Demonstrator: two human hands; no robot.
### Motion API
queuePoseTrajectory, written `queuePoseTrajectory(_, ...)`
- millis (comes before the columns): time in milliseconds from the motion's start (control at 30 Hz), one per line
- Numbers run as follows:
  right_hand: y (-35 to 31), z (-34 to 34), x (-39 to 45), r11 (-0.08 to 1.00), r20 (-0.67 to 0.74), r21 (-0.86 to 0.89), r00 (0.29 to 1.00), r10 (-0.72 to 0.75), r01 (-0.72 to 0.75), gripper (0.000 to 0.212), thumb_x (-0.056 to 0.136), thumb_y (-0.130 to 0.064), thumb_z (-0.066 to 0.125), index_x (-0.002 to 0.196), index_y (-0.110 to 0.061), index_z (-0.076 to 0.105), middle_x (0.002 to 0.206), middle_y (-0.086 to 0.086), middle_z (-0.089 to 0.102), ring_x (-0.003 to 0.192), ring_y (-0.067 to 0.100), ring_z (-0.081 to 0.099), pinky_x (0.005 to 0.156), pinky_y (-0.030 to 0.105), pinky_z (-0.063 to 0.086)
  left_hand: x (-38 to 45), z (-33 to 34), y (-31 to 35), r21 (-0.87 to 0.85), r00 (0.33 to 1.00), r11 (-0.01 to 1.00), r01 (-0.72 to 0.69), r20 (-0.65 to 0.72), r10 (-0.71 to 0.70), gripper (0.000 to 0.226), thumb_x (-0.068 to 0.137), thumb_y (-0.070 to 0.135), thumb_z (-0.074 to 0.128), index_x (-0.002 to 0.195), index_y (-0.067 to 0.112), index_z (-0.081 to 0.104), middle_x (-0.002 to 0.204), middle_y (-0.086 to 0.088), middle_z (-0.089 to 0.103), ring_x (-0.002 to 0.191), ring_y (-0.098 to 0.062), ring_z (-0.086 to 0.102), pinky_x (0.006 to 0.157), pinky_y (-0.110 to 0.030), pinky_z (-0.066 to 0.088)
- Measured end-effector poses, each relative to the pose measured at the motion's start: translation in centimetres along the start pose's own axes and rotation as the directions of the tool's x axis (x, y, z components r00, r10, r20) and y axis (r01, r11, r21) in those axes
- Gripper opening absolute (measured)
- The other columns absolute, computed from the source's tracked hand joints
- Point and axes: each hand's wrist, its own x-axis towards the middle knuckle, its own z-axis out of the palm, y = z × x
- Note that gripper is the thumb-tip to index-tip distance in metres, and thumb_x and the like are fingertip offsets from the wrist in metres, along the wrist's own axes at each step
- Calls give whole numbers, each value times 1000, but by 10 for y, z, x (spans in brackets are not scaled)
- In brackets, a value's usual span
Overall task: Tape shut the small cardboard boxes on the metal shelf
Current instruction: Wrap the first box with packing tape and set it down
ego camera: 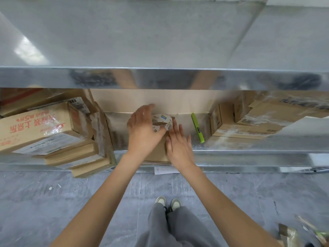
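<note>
Galvanised steel frames everything: the metal shelf (231,154) runs left to right across the view, its front lip nearest the person, with an upper deck overhanging it. Stacks of cardboard boxes (41,129) crowd its left end and more boxes (236,125) sit at its right end, several already streaked with clear tape. Between them, at the front edge and straight ahead of the person, sits the small cardboard box (156,150), mostly hidden under both hands; its long axis seems to run from the lip back into the shelf, though little of it shows.

On its far end rests the tape roll (162,122). The left hand (142,129) holds the roll from the left, thumb curled under its near side and fingers arched over the top. The right hand (178,145) lies just right of the roll, fingers straight and flat on the box top, apparently pressing it down; whether a strip is already stuck there cannot be told.

Since the roll sits at the box's far end, the likely pull is toward the person along that axis, the left hand leading, the right smoothing behind. A green marker (197,128) lies on the shelf to the right, apart from both hands.
</note>
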Motion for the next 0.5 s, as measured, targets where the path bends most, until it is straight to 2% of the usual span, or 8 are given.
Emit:
queuePoseTrajectory(67, 1, -2, 2, 1000, -3, -15, 1000, 1, -1, 52, 104, -29, 22, 155, -19, 15, 163, -6, 0, 150, 18, -1, 117, 54, 8, 9, -4, 18, 108, 989, 984, -143, 47, 139, 44, 81, 42, 67, 118, 19, 60, 114, -3, 63, 104, -28, 58, 85, -37, 44)
queuePoseTrajectory(100, 2, -2, 2, 1000, -3, -28, 1000, 3, -4, 52, 104, -29, 21, 154, -18, 17, 163, -5, 2, 150, 18, 0, 117, 54, 9, 18, -4, 26, 177, 982, 972, -157, 133, 135, 40, 85, 48, 61, 113, 20, 61, 109, -1, 64, 99, -27, 58, 81, -35, 43)
queuePoseTrajectory(167, 3, -2, 2, 999, -1, -50, 1000, 11, -11, 51, 103, -28, 22, 153, -16, 20, 163, -5, 3, 150, 18, 3, 117, 55, 11, 40, -1, 34, 295, 937, 948, -118, 349, 8, 39, 87, 56, 54, 108, 24, 62, 104, 0, 65, 96, -25, 60, 78, -33, 41)
queuePoseTrajectory(233, 1, -1, 2, 998, 1, -63, 1000, 25, -25, 51, 103, -28, 23, 152, -16, 21, 163, -5, 2, 150, 19, 4, 117, 54, 12, 62, -1, 34, 259, 860, 966, -25, 498, -112, 35, 82, 55, 59, 101, 26, 66, 98, 2, 68, 91, -24, 62, 77, -31, 46)
queuePoseTrajectory(300, -1, -1, 3, 996, 1, -73, 999, 44, -44, 51, 102, -29, 24, 152, -17, 22, 163, -6, 2, 150, 19, 5, 117, 55, 11, 79, -2, 30, 165, 763, 986, 35, 633, -133, 34, 74, 50, 64, 86, 20, 72, 81, 2, 72, 79, -22, 67, 79, -32, 53)
queuePoseTrajectory(333, -1, -1, 2, 995, -1, -85, 999, 50, -50, 52, 102, -30, 24, 152, -17, 22, 163, -7, 2, 150, 19, 5, 117, 55, 11, 85, -2, 28, 142, 713, 989, 39, 690, -128, 34, 71, 49, 64, 76, 16, 72, 69, 1, 72, 67, -20, 67, 77, -32, 54)
queuePoseTrajectory(400, -1, -2, 2, 993, 1, -100, 999, 54, -54, 53, 102, -32, 24, 153, -19, 19, 163, -8, 3, 150, 19, 5, 117, 55, 10, 91, -2, 26, 171, 642, 985, -6, 756, -127, 37, 65, 50, 62, 59, 14, 65, 51, 1, 63, 47, -18, 55, 68, -30, 51)
queuePoseTrajectory(500, -2, -4, 0, 994, 0, -92, 998, 60, -60, 55, 102, -33, 25, 155, -23, 11, 163, -10, 1, 150, 18, 5, 117, 53, 6, 93, 0, 22, 243, 636, 968, -68, 757, -146, 47, 50, 57, 55, 58, 13, 66, 54, 1, 63, 55, -21, 60, 61, -28, 45)
